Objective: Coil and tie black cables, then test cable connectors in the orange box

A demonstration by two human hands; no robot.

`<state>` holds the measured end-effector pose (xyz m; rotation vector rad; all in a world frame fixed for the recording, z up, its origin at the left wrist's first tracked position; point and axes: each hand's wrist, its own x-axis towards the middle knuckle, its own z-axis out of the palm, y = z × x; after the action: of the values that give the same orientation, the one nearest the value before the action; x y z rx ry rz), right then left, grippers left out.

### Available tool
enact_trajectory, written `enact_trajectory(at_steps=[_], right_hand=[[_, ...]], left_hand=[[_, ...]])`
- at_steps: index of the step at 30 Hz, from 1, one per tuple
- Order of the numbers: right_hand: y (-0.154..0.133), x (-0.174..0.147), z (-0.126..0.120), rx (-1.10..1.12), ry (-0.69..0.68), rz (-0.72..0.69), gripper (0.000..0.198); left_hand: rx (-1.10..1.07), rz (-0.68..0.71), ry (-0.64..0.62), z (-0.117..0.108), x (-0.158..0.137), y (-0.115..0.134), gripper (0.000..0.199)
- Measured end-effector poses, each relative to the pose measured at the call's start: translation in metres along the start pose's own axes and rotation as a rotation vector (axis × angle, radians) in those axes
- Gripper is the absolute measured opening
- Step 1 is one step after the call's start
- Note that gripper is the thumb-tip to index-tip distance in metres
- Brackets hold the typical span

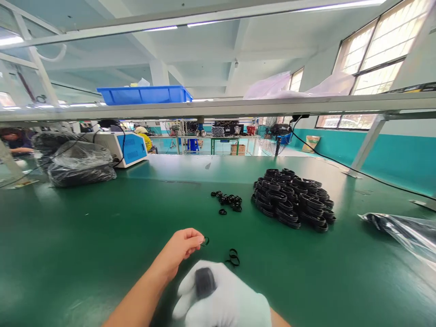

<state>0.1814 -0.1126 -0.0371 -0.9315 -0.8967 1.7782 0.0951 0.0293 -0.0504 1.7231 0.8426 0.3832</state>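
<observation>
Drop risk for black loop (206,241): fingertip-only pinch, left hand (184,244); gloved right hand (226,290) curled, grip on dark piece (205,282) unclear.

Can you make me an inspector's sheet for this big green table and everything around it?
Surface: green tabletop, shiny.
Job's things: small black loop, loose loops, loop heap, big pile of black coils.
Clutter: plastic-wrapped bundle at left, clear plastic bag at right.
Hands: bare left hand pinches the small black loop; gloved right hand has a black piece on it, grip unclear.
Cables: black cable crosses the right side.
Surroundings: shelf with blue bin.
</observation>
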Motion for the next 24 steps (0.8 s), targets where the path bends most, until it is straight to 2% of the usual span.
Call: enact_trajectory(at_steps=[4,7,10,15,19,22,24], right_hand=[[-0.005,0.012,0.000,-0.024,0.409,-0.104,0.031],[-0.001,0.020,0.001,-0.177,0.591,-0.103,0.025],[0.007,0.026,0.002,-0.281,0.692,-0.134,0.028],[0.015,0.030,0.001,-0.459,0.797,-0.176,0.019],[0.014,0.027,0.000,-0.712,0.871,-0.255,0.017],[0.011,0.023,0.003,-0.772,0.804,-0.224,0.020],[0.009,0.019,0.008,-0.788,0.779,-0.229,0.020]], left_hand=[[-0.331,-0.049,0.003,-0.012,-0.046,-0.010,0.018],[-0.542,-0.054,0.010,-0.004,-0.068,-0.015,0.016],[-0.663,-0.067,-0.017,0.009,-0.076,-0.016,0.016],[-0.617,-0.071,-0.022,0.022,-0.083,-0.016,0.021],[-0.617,0.026,-0.096,0.014,-0.092,-0.015,0.018],[-0.401,0.056,-0.190,0.001,-0.089,-0.012,0.019],[-0.131,0.047,-0.174,-0.006,-0.083,-0.008,0.017]])
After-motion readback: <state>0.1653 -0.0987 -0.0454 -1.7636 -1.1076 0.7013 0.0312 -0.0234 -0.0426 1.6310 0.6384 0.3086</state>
